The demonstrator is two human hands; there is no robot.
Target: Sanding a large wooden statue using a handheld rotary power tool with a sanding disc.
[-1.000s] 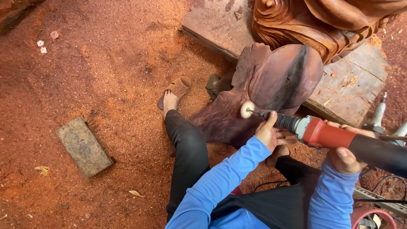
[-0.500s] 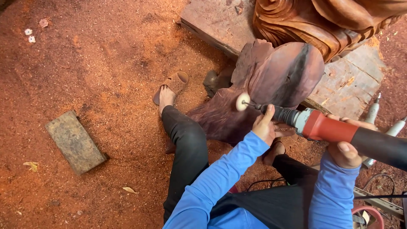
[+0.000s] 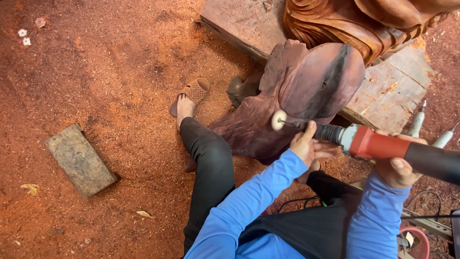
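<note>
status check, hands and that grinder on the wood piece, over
Left hand steadies the grinder near its nose; right hand grips the body. White buffing wheel sits against the dark wood piece. Nothing blocking.

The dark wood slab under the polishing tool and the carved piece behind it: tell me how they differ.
The dark wood slab is purplish-brown and mostly smooth; the carved piece is orange-brown, cut into deep curved ridges. The slab stands on the sawdust floor and leans against the plank; the carved piece sits on top of that plank. The tool's white buffing wheel touches only the slab. Both are reddish wood.
</note>
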